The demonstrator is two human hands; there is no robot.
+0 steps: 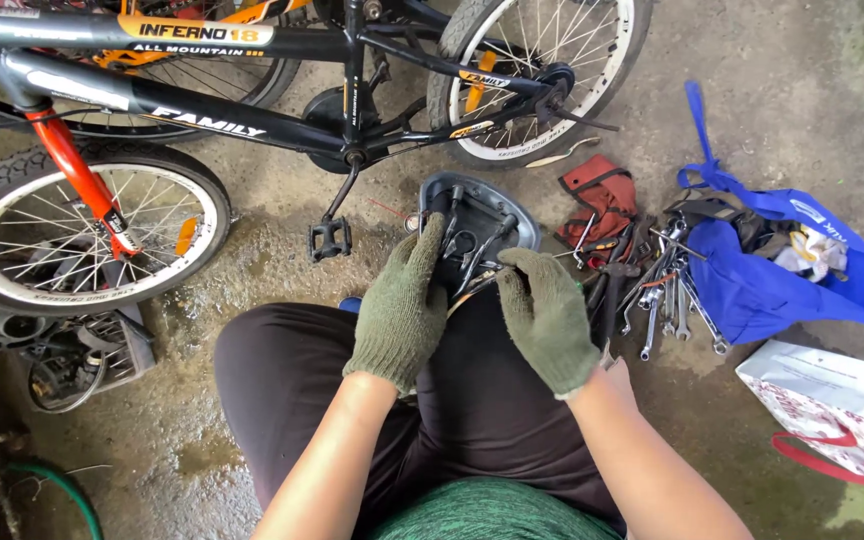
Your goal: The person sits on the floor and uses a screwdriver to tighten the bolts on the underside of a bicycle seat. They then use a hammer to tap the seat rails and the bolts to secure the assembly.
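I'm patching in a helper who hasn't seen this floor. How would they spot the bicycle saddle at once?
Start at the black bicycle frame lying across the top, then drop to the person's lap. There, the upturned black bicycle saddle sits between two green-gloved hands, metal rails showing; nothing else nearby has that rounded shell.

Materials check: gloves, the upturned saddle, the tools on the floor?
Gloves, left hand and right hand: olive knit fabric, ribbed weave visible. Saddle: underside looks like grey moulded plastic, matte, with dark metal rails, likely steel. Wrenches: bright metal, probably chromed steel, by the shine.
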